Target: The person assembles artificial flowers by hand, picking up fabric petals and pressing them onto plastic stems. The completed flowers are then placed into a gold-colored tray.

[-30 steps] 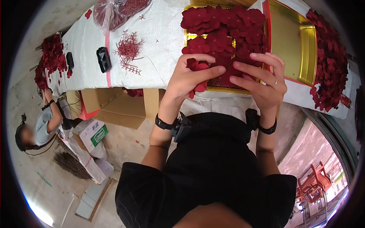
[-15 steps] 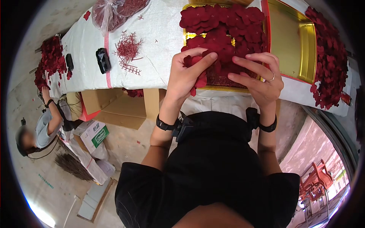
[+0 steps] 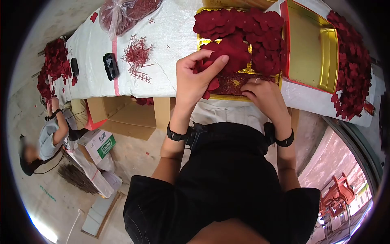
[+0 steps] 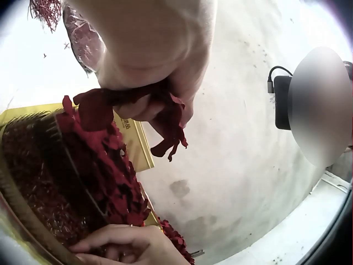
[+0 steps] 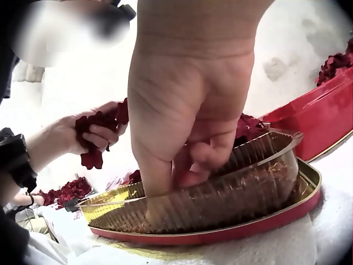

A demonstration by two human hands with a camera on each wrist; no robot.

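Observation:
My left hand [image 3: 197, 75] grips several dark red flower-shaped petal pieces [image 4: 96, 107] between thumb and curled fingers, beside a clear plastic tray [image 5: 237, 193]. Dark red petal layers [image 3: 231, 51] cover much of that tray, which sits in a shallow red and gold tin [image 5: 187, 237]. Down in its near part, thin red cross-shaped bits [image 4: 33, 176] lie exposed. The right hand [image 3: 266, 97] reaches into them from the right, fingers bent and thumb pointing down. Its fingertips are partly hidden by the tray wall in the right wrist view; whether they pinch a bit, I cannot tell.
A deeper red and gold tin [image 3: 304, 44] stands right of the tray, with a heap of petals [image 3: 349, 65] beyond it. Leftward are loose red bits [image 3: 138, 51], a black object [image 3: 109, 65] and a tied plastic bag [image 3: 126, 14]. Another person [image 3: 55, 132] works at far left.
My right hand has left the petals by the left hand and dropped lower into the tray's near part, its fingers now bent. The left hand has shifted slightly left, still holding petals.

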